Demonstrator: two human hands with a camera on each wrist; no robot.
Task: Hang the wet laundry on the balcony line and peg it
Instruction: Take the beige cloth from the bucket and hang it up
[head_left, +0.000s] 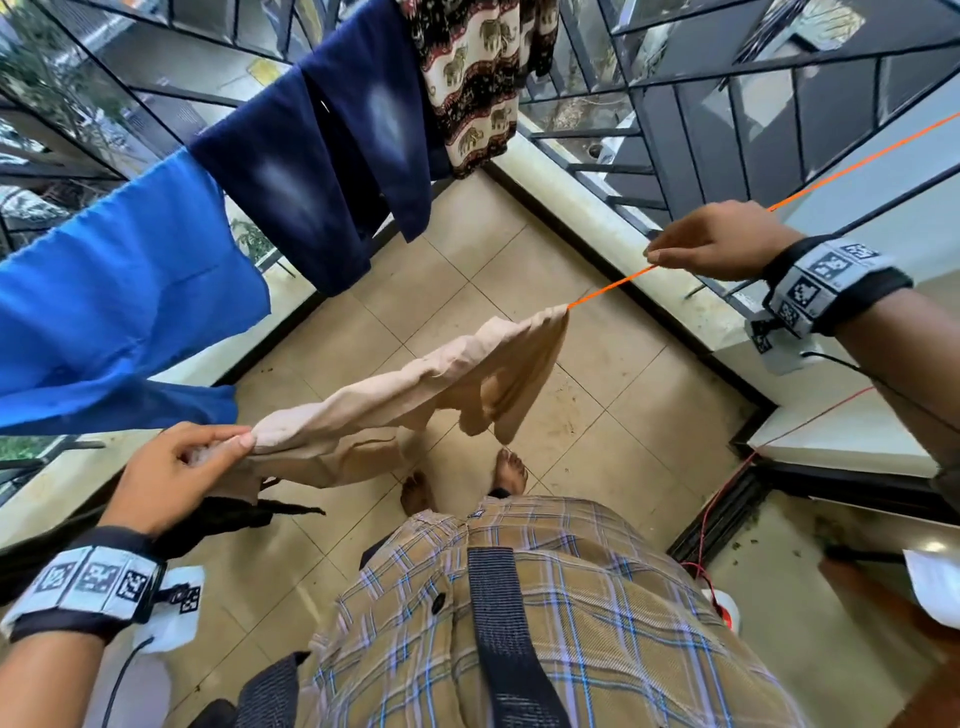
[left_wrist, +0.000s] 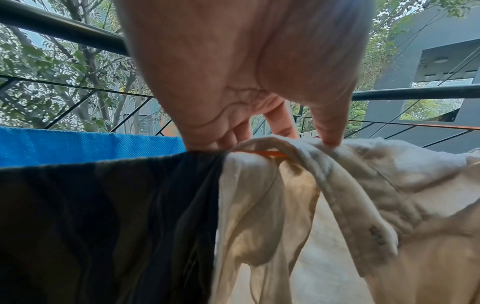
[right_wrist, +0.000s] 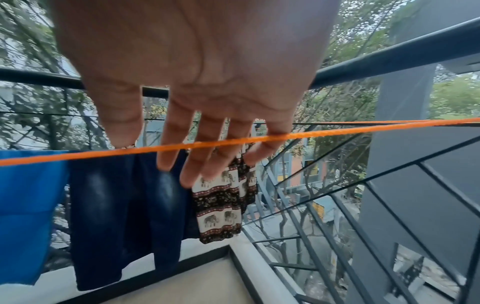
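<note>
A beige garment (head_left: 415, 384) lies bunched over the orange line (head_left: 608, 288), hanging down on both sides. My left hand (head_left: 228, 444) pinches its left end between thumb and fingers. In the left wrist view the thumb tip presses the beige garment (left_wrist: 389, 185) on the orange line (left_wrist: 270, 153), with my left hand (left_wrist: 283, 135) above it. My right hand (head_left: 660, 254) sits over the bare line to the right of the garment. In the right wrist view the fingers of my right hand (right_wrist: 163, 162) are straight, and the orange line (right_wrist: 363, 131) crosses them.
A black garment (left_wrist: 103, 226) hangs on the same line just left of the beige one. On a farther line hang a blue cloth (head_left: 104, 291), dark blue jeans (head_left: 311, 171) and an elephant-print cloth (head_left: 478, 78). A metal railing (head_left: 649, 156) bounds the tiled floor (head_left: 597, 415).
</note>
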